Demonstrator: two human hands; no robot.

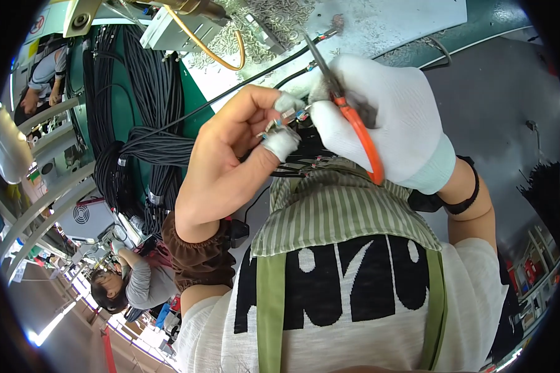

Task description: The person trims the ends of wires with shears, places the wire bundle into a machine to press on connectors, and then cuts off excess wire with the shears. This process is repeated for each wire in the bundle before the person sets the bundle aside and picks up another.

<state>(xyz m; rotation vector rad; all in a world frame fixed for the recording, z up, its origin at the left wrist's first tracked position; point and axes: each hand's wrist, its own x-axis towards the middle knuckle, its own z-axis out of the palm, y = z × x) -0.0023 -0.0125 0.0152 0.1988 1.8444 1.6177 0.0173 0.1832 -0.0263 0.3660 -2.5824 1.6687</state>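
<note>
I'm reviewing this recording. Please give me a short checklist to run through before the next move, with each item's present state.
1. Left hand holding the wire end: ok; coloured wires show at its covered fingertips.
2. Right hand gripping the orange-handled tool: ok.
3. Tool tip pointing away from the left fingertips: ok; it points up toward the white board.
4. Tool tip clear of the black cable: cannot tell; they overlap in this view.
5. Tool shut: cannot tell from this angle.
6. Both hands fully gloved: not ok; only the right is.
</note>
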